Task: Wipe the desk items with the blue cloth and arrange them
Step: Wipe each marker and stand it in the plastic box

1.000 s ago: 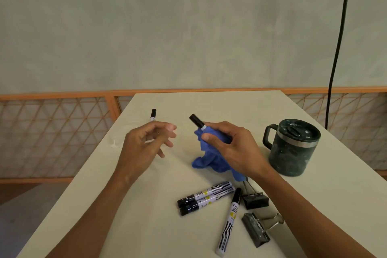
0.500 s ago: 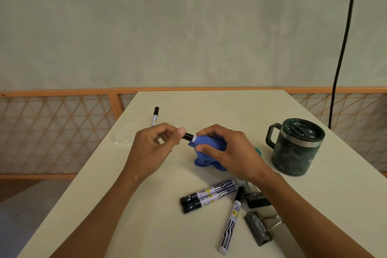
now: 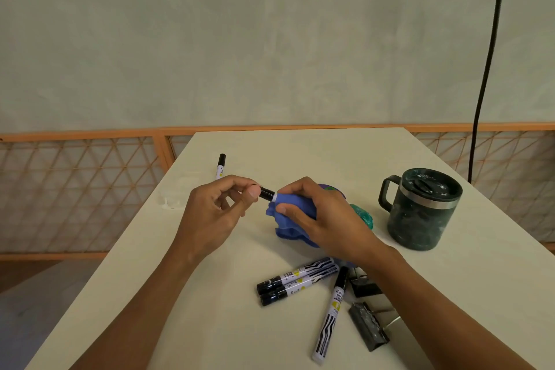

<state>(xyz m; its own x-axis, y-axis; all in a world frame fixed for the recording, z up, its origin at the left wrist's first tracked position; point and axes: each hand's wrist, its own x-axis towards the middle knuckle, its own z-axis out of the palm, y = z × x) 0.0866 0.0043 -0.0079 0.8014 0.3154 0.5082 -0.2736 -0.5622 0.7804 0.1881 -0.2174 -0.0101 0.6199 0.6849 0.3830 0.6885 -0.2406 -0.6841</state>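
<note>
Your left hand, left of centre, pinches the marker by its black cap end between thumb and fingertips; hold that pinch firm and turn the marker so every side meets the blue cloth; the marker sits nearly level at mid-frame, above the desk, white barrel buried in the bunched cloth; your right hand curls round cloth and barrel.

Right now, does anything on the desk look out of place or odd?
Nothing spilled or broken. A lone marker lies far from the three markers and clips strewn near the front edge, and a pale smear marks the desk.
</note>
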